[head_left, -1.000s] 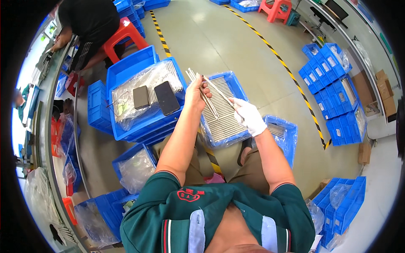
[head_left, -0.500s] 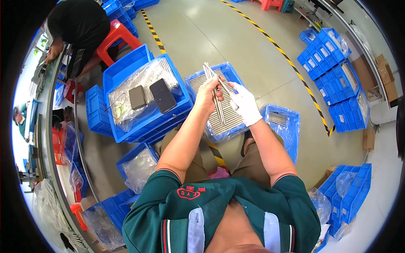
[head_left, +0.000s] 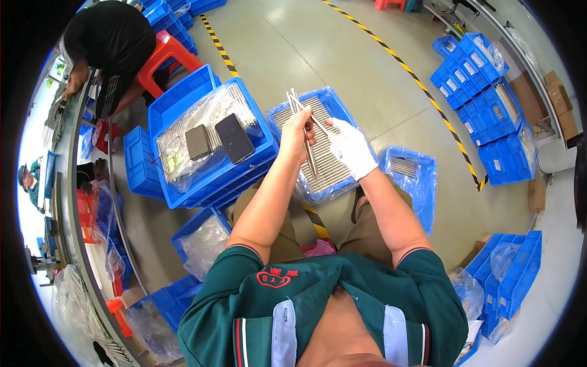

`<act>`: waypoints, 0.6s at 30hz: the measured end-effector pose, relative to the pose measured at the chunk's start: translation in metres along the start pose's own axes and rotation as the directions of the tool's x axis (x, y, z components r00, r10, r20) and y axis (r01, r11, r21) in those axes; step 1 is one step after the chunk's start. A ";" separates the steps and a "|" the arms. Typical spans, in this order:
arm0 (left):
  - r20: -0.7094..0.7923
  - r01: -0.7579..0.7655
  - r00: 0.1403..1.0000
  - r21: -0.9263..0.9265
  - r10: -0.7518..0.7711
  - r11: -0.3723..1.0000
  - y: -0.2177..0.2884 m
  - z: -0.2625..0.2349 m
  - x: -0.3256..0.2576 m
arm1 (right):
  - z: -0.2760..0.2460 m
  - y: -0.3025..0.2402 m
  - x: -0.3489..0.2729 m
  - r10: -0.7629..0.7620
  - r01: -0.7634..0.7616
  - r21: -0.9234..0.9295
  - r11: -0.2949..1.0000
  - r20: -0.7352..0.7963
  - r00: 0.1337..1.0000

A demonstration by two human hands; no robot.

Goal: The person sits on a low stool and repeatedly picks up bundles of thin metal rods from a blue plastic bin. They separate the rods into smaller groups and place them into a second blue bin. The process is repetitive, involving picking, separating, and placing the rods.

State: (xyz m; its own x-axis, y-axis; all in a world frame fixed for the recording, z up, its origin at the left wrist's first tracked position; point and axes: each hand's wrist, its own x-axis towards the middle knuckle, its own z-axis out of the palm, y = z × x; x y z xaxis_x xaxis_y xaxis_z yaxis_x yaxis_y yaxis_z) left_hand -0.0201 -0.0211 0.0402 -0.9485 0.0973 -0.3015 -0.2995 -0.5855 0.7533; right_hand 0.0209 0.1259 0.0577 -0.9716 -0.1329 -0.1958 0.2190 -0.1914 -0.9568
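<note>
My left hand (head_left: 296,138), bare, is closed round several thin silver metal rods (head_left: 312,160) that stick out above and below the fist. The white-gloved right hand (head_left: 353,148) pinches the near end of one rod (head_left: 319,124), which slants across the others from upper left. Beneath both hands sits a blue crate (head_left: 348,109) lined with clear plastic, filled with rows of similar rods (head_left: 335,164). Another lined blue crate (head_left: 429,194), with a smaller batch of rods (head_left: 405,167), stands to its right.
A stack of blue crates (head_left: 269,144) at left bears plastic-covered rods, a black phone (head_left: 235,139) and a dark flat case (head_left: 198,142). A person (head_left: 110,37) sits by a red stool (head_left: 168,60) at far left. More blue crates (head_left: 489,116) are stacked at right.
Both hands have shifted slightly left with the rods. The gloved fingers have moved a little along the slanting rod and lie lower over it.
</note>
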 end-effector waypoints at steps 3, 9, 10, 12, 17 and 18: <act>0.109 -0.017 0.994 0.088 0.007 0.996 -0.005 0.008 -0.008 | 0.006 -0.005 0.002 0.025 -0.022 0.178 0.984 -0.010 1.000; 0.287 0.131 0.951 -0.038 -0.115 0.991 -0.022 0.019 -0.024 | -0.002 0.006 0.017 0.054 -0.044 0.183 0.982 -0.052 0.997; 0.264 0.112 0.959 -0.007 -0.107 0.994 -0.022 0.022 -0.023 | -0.008 0.011 0.019 0.034 -0.027 0.241 0.970 -0.025 0.999; 0.209 0.078 0.974 0.052 -0.088 0.996 -0.023 0.024 -0.023 | -0.013 0.021 0.023 -0.003 -0.009 0.355 0.935 0.031 1.000; 0.165 -0.031 0.985 0.415 -0.041 0.909 -0.025 0.013 -0.014 | -0.023 0.024 0.039 -0.187 0.119 -0.402 0.908 -0.133 0.973; 0.173 -0.040 0.983 0.504 -0.056 0.863 -0.026 0.012 -0.016 | -0.021 0.025 0.039 -0.376 0.242 -0.544 0.804 -0.149 0.915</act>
State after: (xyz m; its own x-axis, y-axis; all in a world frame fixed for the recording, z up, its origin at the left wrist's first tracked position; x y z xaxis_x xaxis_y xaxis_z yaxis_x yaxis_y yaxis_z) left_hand 0.0015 0.0026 0.0325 -0.9339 0.2672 -0.2377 -0.2730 -0.1032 0.9565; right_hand -0.0133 0.1361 0.0218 -0.9844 0.0950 0.1484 -0.1076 0.3426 -0.9333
